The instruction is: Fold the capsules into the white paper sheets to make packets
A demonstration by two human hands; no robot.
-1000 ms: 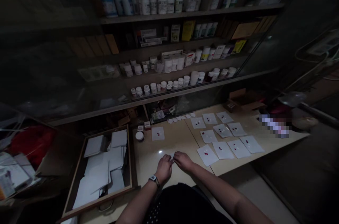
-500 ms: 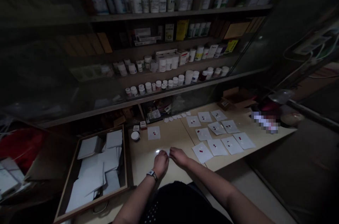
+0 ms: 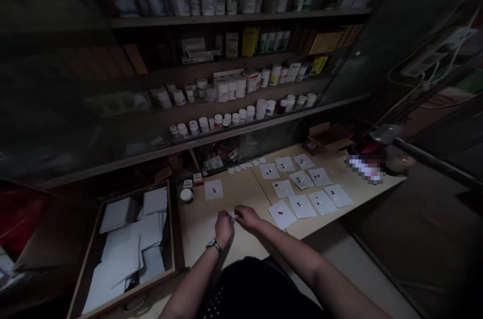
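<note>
My left hand (image 3: 224, 228), with a watch on its wrist, and my right hand (image 3: 247, 218) meet over the near part of the table. Between their closed fingertips is a small white paper packet (image 3: 233, 215), mostly covered by the fingers. To the right, several square white papers (image 3: 302, 212) lie flat in rows, each bearing small red and white pills. One more paper with pills (image 3: 214, 189) lies beyond my left hand. Small folded paper packets (image 3: 245, 165) sit in a line at the back of the table.
A white-lidded jar (image 3: 186, 195) and small boxes (image 3: 198, 178) stand at the back left. An open drawer (image 3: 174, 238) holds stacks of white paper. An open cardboard box (image 3: 326, 137) sits at the far right. Shelves of medicine bottles (image 3: 260, 108) rise behind the table.
The whole view has shifted slightly, so things appear further left. Both hands stay together at the white paper packet, and my right fingers have moved a little over it.
</note>
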